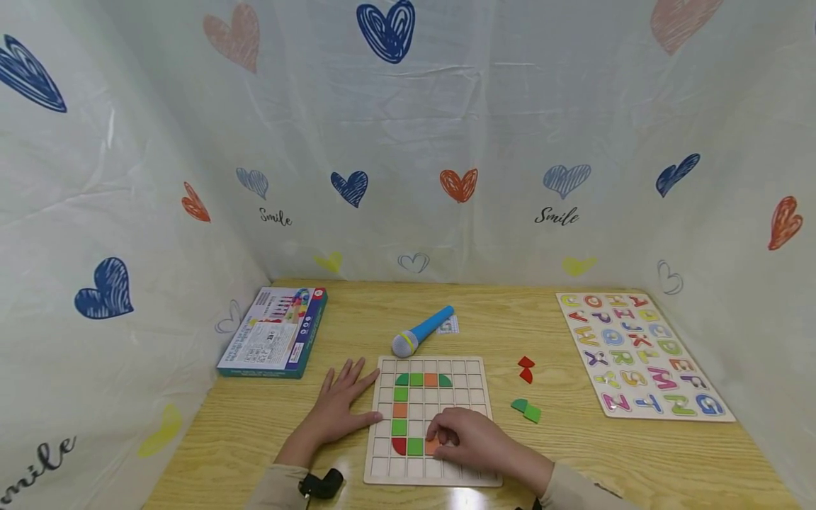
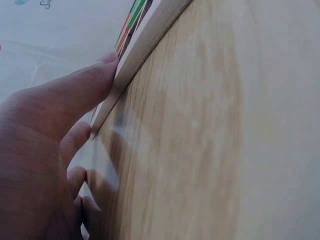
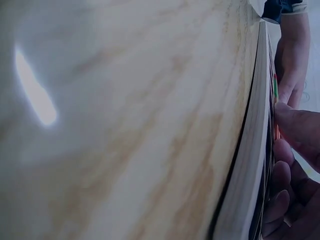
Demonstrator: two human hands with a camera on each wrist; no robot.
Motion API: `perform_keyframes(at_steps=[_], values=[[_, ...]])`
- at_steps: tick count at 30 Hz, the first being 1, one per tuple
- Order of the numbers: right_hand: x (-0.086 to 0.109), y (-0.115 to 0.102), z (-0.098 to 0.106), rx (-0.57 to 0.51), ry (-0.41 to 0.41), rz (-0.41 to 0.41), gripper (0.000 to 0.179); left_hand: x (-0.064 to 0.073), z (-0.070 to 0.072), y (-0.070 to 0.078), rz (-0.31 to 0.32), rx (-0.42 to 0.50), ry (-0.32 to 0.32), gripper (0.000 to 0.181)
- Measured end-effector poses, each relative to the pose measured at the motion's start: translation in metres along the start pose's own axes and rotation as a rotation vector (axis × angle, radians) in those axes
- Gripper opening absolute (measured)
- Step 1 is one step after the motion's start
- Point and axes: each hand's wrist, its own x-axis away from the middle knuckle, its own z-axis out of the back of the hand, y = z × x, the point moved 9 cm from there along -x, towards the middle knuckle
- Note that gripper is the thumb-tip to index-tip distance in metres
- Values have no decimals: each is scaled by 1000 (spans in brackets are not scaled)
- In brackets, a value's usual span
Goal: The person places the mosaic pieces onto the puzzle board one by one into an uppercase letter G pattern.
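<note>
A square wooden grid board [image 1: 433, 477] lies on the table, with green and orange square tiles and rounded corner pieces set in a C-like line. My left hand [image 1: 338, 409] rests spread at its left side; in the left wrist view the thumb [image 2: 95, 80] touches the board's edge. Over the lower part of the board, my right hand [image 1: 468, 438] pinches an orange square tile [image 1: 431, 448] beside a green tile [image 1: 415, 446] in the same row. Its other fingers are curled. A red corner piece [image 1: 399, 445] sits at the row's left end.
Right of the board lie two red pieces [image 1: 525, 377] and two green pieces [image 1: 532, 413]. Behind it is a blue toy microphone [image 1: 428, 327] on a small printed card [image 1: 450, 325]. A box [image 1: 274, 333] stands back left, an alphabet puzzle board [image 1: 644, 354] at right.
</note>
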Motion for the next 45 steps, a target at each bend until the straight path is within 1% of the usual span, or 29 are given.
perform_keyframes(at_steps=[5, 10, 12, 16, 20, 24, 30, 35, 37, 39, 45], values=[[-1, 2, -1, -2, 0, -3, 12, 0, 0, 0, 3, -2, -1, 84], [3, 4, 3, -71, 8, 11, 10, 0, 0, 0, 9, 1, -4, 85], [5, 7, 7, -106, 3, -6, 9, 0, 0, 0, 11, 1, -6, 85], [12, 19, 20, -134, 10, -65, 9, 0, -1, -1, 14, -3, -9, 85], [23, 34, 37, -142, 64, -99, 9, 0, -2, -2, 13, -4, -10, 85], [36, 53, 54, -114, 128, -139, 8, 0, -1, -2, 9, -1, -6, 85], [59, 80, 80, -44, 233, -216, 9, 0, -2, -2, 8, -6, -9, 85], [74, 96, 99, 44, 325, -293, 13, 0, -1, -1, 7, -4, -10, 84], [78, 100, 102, 77, 334, -322, 16, 0, -1, 0, 7, 1, -7, 84], [79, 103, 103, 97, 324, -344, 17, 0, 0, 0, 2, 8, -2, 84], [76, 103, 100, 97, 265, -353, 12, 1, 0, -1, -11, 12, 7, 85]])
